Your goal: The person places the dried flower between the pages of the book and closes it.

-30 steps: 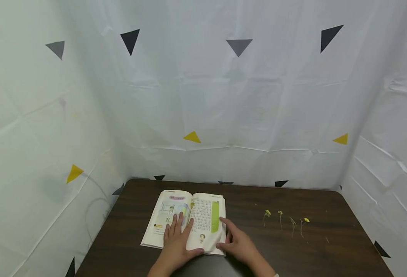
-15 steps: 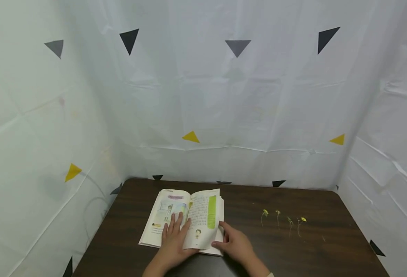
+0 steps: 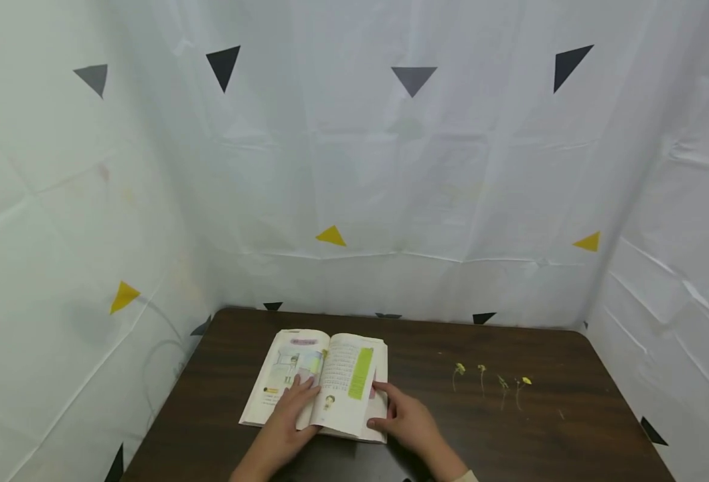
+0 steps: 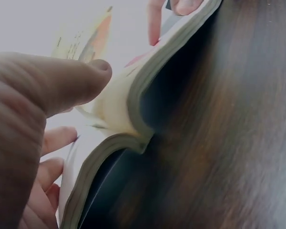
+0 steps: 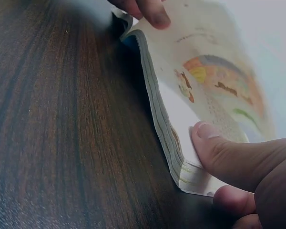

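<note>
Backdrop: from the left edge across to the right I have a creased white sheet [image 3: 354, 174] printed with black, grey and yellow triangles.
Table: below it stands a dark brown, wood-grained table [image 3: 571, 375] with rounded far corners.
Book: a thick white paper book with coloured illustrations [image 3: 308, 361] lies open on the table, left of its middle.
Left hand: my head view puts the left hand [image 3: 288, 424] over the lower left page, its fingers extended and resting on the paper; the thumb stands apart from them, and nothing is clamped.
Loose leaf: one bowed white page with a bright green band [image 3: 345, 385] rises between the two hands, its right edge off the page beneath.
Right hand: the right hand [image 3: 407, 423] grips the book's right edge, thumb on the paper and fingers bent at the side; I cannot tell whether the thumb tip meets the leaf. A pale sleeve [image 3: 467, 476] shows at the wrist.
Stems: well right of the book, four thin-stemmed yellow flowers [image 3: 503, 386] lie in a loose row.
Fragment: past them I spot one tiny pale sliver [image 3: 562, 414].
</note>
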Available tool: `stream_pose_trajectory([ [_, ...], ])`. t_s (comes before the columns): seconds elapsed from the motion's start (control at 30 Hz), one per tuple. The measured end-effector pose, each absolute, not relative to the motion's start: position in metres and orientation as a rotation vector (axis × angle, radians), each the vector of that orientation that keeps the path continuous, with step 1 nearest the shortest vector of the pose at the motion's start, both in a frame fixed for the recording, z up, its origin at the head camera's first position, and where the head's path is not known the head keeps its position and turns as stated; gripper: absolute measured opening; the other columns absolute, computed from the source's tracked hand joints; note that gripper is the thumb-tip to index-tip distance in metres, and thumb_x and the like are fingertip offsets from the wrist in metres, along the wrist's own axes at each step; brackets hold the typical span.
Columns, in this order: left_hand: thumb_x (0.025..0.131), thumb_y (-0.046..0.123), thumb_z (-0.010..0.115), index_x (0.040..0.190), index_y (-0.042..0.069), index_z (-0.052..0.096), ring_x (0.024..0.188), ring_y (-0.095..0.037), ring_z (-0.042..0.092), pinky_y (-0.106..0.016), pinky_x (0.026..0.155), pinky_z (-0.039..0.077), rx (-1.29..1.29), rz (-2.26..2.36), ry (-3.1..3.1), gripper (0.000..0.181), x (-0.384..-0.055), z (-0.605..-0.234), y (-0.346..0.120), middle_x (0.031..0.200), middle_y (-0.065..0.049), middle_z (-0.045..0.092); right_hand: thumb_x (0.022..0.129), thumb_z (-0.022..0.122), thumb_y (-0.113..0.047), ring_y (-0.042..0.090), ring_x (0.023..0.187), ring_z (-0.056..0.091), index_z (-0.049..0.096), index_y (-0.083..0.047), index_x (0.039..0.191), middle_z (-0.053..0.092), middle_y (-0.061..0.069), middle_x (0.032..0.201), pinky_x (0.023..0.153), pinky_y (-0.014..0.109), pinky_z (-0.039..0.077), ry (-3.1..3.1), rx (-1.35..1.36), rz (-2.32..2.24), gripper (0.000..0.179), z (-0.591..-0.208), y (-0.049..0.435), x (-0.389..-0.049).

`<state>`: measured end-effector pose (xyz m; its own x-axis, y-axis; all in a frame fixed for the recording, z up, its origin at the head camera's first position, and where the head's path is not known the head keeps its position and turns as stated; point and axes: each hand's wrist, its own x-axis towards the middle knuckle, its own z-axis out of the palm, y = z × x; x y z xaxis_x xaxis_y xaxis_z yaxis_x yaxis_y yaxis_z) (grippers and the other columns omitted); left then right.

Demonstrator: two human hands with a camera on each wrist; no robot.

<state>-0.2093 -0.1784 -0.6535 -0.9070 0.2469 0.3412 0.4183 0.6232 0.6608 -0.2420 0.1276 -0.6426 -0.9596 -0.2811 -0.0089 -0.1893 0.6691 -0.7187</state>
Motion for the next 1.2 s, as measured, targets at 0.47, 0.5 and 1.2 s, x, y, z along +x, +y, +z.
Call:
stream_pose_trajectory([
  [0.47,0.093,0.014,0.087,0.140,0.015,0.067,0.126,-0.016,0.066,-0.047,0.107,0.056,-0.320,-1.097,-2.560,0.051,-0.206,-0.641,-0.198,0.135,0.004,0.068,0.084,0.094,-0.045,0.005,0.059,0.047,0.063,-0.026,0.153,0.056,-0.009,0.072,0.054,0.025,0.037,2.767,-0.430,-1.201,0.078,-0.640,0.128,-0.244],
  [0.5,0.091,0.012,0.088,0.136,0.016,0.068,0.120,-0.011,0.066,-0.043,0.104,0.057,-0.310,-1.089,-2.528,0.049,-0.206,-0.641,-0.199,0.131,0.006,0.068,0.084,0.094,-0.045,0.005,0.059,0.047,0.063,-0.026,0.153,0.056,-0.009,0.072,0.054,0.025,0.037,2.769,-0.434,-1.199,0.078,-0.640,0.128,-0.244],
  [1.2,0.076,-0.022,0.065,0.096,0.016,0.077,0.126,-0.042,0.057,-0.060,0.103,0.030,-0.227,-0.717,-2.220,0.044,-0.207,-0.641,-0.203,0.135,-0.014,0.069,0.084,0.094,-0.044,0.005,0.059,0.047,0.063,-0.023,0.152,0.056,-0.009,0.072,0.054,0.025,0.037,2.726,-0.420,-1.239,0.077,-0.641,0.129,-0.242],
])
